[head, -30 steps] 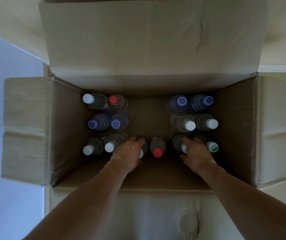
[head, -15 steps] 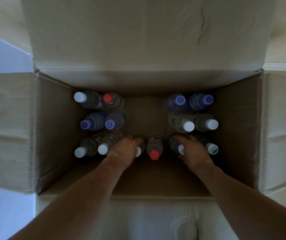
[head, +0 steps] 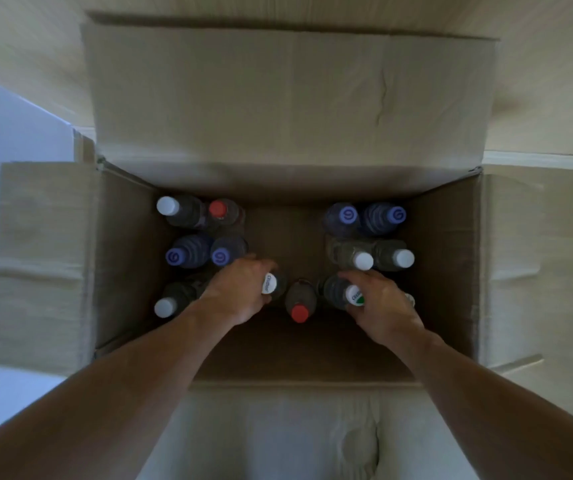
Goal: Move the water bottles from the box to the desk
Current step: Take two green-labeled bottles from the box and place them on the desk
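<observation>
The step in hand is the pick-up: both hands are down inside the open cardboard box (head: 125, 258), each closing on one upright water bottle in the near row. The left hand (head: 236, 292) has its fingers curled round the neck and shoulder of the white-capped bottle (head: 271, 284); the right hand (head: 378, 303) is wrapped likewise round the bottle with the white-and-green cap (head: 354, 295). Between the two stands a red-capped bottle (head: 299, 303), ungripped. The remaining bottles stand in two clusters against the left and right walls, with a bare strip of box floor between them. The surface that is to receive the bottles cannot be identified with certainty in this view. Judged from the grip, the next move calls for a straight vertical lift of both bottles, clearing the neighbouring caps and the box rim. The bottles appear full, so a firm hold below the cap is advisable to prevent slipping.
</observation>
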Demonstrator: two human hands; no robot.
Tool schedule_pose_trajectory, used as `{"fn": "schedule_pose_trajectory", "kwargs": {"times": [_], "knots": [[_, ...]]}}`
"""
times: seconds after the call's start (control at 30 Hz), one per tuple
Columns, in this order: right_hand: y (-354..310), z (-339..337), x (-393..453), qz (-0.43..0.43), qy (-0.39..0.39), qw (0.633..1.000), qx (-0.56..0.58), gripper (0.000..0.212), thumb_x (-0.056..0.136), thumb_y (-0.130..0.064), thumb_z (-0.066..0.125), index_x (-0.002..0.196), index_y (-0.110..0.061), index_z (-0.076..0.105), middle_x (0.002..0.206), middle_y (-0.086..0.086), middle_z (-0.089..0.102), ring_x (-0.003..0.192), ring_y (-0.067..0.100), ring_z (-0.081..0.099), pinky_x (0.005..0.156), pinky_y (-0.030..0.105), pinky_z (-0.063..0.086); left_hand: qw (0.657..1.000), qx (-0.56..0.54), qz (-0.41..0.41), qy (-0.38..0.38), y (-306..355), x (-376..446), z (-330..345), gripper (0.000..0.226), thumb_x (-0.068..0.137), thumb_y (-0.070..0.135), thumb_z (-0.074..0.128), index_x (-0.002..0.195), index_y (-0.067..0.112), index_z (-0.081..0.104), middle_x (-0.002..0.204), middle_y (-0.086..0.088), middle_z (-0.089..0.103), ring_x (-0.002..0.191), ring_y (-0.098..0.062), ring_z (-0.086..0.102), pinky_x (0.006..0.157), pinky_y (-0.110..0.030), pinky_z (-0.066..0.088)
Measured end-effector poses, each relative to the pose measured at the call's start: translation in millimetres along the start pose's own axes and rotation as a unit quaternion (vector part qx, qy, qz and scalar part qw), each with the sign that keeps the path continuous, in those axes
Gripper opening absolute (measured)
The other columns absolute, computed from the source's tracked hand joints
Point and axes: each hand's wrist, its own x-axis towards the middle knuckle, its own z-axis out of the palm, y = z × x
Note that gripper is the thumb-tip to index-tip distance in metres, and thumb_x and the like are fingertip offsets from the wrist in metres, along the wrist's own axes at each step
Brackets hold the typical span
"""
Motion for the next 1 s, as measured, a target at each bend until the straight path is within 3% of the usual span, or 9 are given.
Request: {"fn": "schedule_pose_trajectory", "kwargs": {"times": [0.13, 0.2, 0.3, 0.4, 0.5, 0.6, 0.67, 0.8, 1.0], "knots": [[-5, -36, -16, -0.026, 0.004, 1.000, 0.013, 0.061, 0.087, -0.025, 0.075, 0.140, -0.041, 0.048, 0.140, -0.002, 0.053, 0.127, 0.021, 0.054, 0.103, 0.040, 0.049, 0.997, -0.049, 0.052, 0.015, 7, -16, -53, 0.053, 0.084, 0.028, 0.080, 0.132, 0.024, 0.059, 0.126, 0.002, 0.060, 0.119, -0.017, 0.056, 0.103, -0.039, 0.046], [-8, -57, -24, -0.059, 0.024, 0.997, 0.045, 0.058, 0.081, -0.027, 0.081, 0.131, -0.042, 0.057, 0.128, -0.011, 0.059, 0.120, 0.011, 0.057, 0.100, 0.029, 0.048, 0.989, -0.121, 0.081, 0.015, 10, -26, -82, 0.046, 0.081, 0.026, 0.083, 0.122, 0.023, 0.064, 0.115, 0.008, 0.065, 0.108, -0.009, 0.061, 0.096, -0.033, 0.050], [-18, -89, -38, -0.085, 0.031, 0.986, 0.137, 0.051, 0.071, -0.020, 0.087, 0.106, -0.050, 0.065, 0.103, -0.025, 0.067, 0.096, -0.007, 0.063, 0.081, 0.008, 0.046, 0.976, -0.189, 0.105, -0.002, 18, -40, -120, 0.039, 0.080, 0.022, 0.084, 0.114, 0.026, 0.065, 0.105, 0.012, 0.068, 0.097, 0.001, 0.063, 0.083, -0.022, 0.049], [-32, -113, -49, -0.100, 0.020, 0.972, 0.213, 0.047, 0.071, -0.011, 0.086, 0.100, -0.046, 0.073, 0.095, -0.017, 0.074, 0.091, 0.000, 0.069, 0.081, 0.017, 0.052, 0.955, -0.273, 0.110, -0.035, 27, -52, -149, 0.039, 0.082, 0.014, 0.082, 0.116, 0.022, 0.066, 0.109, 0.007, 0.072, 0.104, -0.003, 0.067, 0.093, -0.028, 0.054], [-48, -130, -60, -0.121, 0.005, 0.950, 0.286, 0.047, 0.076, -0.006, 0.080, 0.096, -0.048, 0.075, 0.094, -0.013, 0.076, 0.091, 0.003, 0.070, 0.077, 0.014, 0.053, 0.938, -0.329, 0.102, -0.031, 35, -64, -170, 0.038, 0.085, 0.018, 0.079, 0.121, 0.022, 0.067, 0.114, 0.005, 0.074, 0.110, -0.010, 0.067, 0.096, -0.035, 0.051], [-63, -144, -67, -0.109, -0.043, 0.919, 0.377, 0.035, 0.075, -0.017, 0.074, 0.104, -0.038, 0.076, 0.106, -0.004, 0.074, 0.103, 0.015, 0.069, 0.086, 0.033, 0.057, 0.926, -0.366, 0.089, -0.012, 43, -74, -184, 0.028, 0.091, 0.024, 0.073, 0.118, 0.028, 0.070, 0.113, 0.005, 0.074, 0.111, -0.015, 0.066, 0.095, -0.044, 0.052], [-71, -150, -70, -0.101, -0.060, 0.901, 0.417, 0.035, 0.074, -0.022, 0.069, 0.106, -0.030, 0.076, 0.110, 0.000, 0.074, 0.107, 0.021, 0.068, 0.088, 0.038, 0.056, 0.916, -0.394, 0.080, -0.007, 48, -80, -189, 0.023, 0.094, 0.028, 0.069, 0.117, 0.030, 0.069, 0.113, 0.004, 0.074, 0.112, -0.020, 0.066, 0.098, -0.052, 0.052], [-83, -154, -75, -0.082, -0.054, 0.857, 0.506, 0.034, 0.075, -0.023, 0.065, 0.108, -0.020, 0.073, 0.109, 0.008, 0.074, 0.107, 0.027, 0.069, 0.092, 0.048, 0.054, 0.894, -0.443, 0.063, 0.013, 56, -88, -191, 0.030, 0.096, 0.039, 0.063, 0.118, 0.019, 0.068, 0.108, -0.002, 0.075, 0.100, -0.019, 0.072, 0.092, -0.051, 0.057], [-105, -151, -80, 0.002, -0.013, 0.783, 0.622, 0.023, 0.097, -0.031, 0.056, 0.106, -0.012, 0.065, 0.100, 0.012, 0.068, 0.092, 0.028, 0.066, 0.090, 0.045, 0.052, 0.887, -0.460, 0.039, -0.005, 63, -93, -182, 0.046, 0.096, 0.055, 0.056, 0.107, 0.014, 0.071, 0.096, -0.002, 0.078, 0.087, -0.016, 0.075, 0.081, -0.044, 0.059]]}}
